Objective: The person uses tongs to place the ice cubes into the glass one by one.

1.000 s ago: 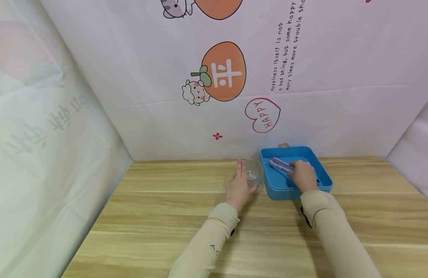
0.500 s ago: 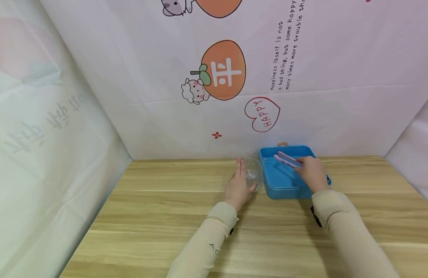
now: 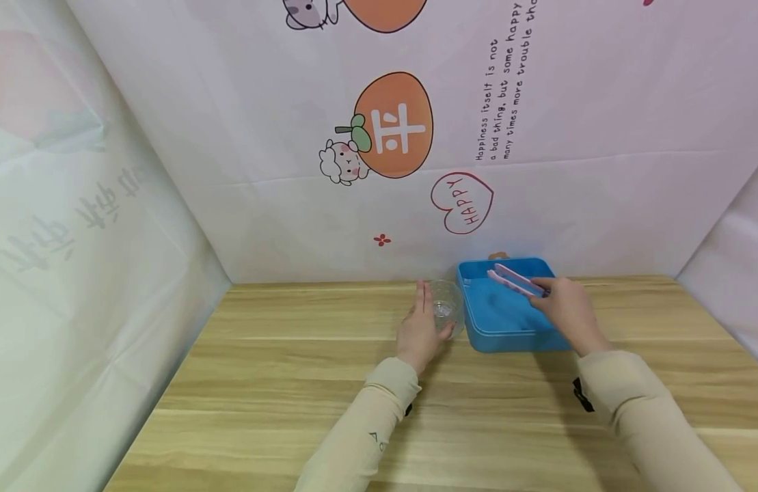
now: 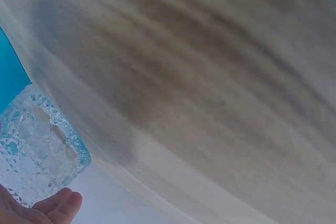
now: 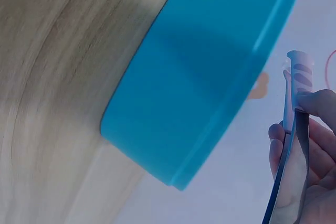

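My left hand (image 3: 418, 335) holds a clear glass (image 3: 449, 304) between its fingers and thumb. The glass stands on the table beside the blue box (image 3: 517, 342); its cut diamond pattern shows in the left wrist view (image 4: 37, 150). My right hand (image 3: 569, 307) grips a pair of tongs (image 3: 517, 280) with pink tips over the box. In the right wrist view, the tongs (image 5: 302, 77) show metal arms, with thumb and fingers pressing from both sides. Whether something small sits between the tips, I cannot tell.
A wood-grain table (image 3: 280, 389) carries everything. Behind the box and glass hangs a white printed sheet (image 3: 292, 225), close to the table's back edge. More pale sheets (image 3: 108, 273) close off the left and right sides.
My right hand has drawn back to the right and lifted the tongs from inside the box to above it. The left hand stays on the glass.
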